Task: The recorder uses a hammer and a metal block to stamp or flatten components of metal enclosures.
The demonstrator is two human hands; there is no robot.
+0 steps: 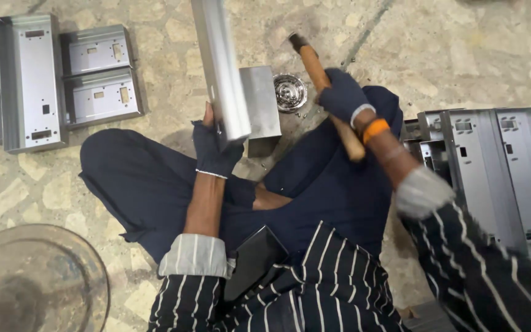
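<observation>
Mid-job: a metal channel (219, 67) is gripped upright by left hand (213, 147) fingers at 12 o'clock over a steel block (262, 101), hammer (324, 86) clasped by right hand (342, 95); finished boxes (62, 77) stacked at 10, more (493, 166) at 3.

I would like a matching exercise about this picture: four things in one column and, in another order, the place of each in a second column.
Things
1. hammer
2. long metal channel
3. small steel bowl
4. stack of metal housings

Places
A. on the floor at the person's right side
B. gripped in the right hand
C. held upright by the left hand
D. on the floor just beyond the metal block

Pairs: 1-B, 2-C, 3-D, 4-A
</observation>
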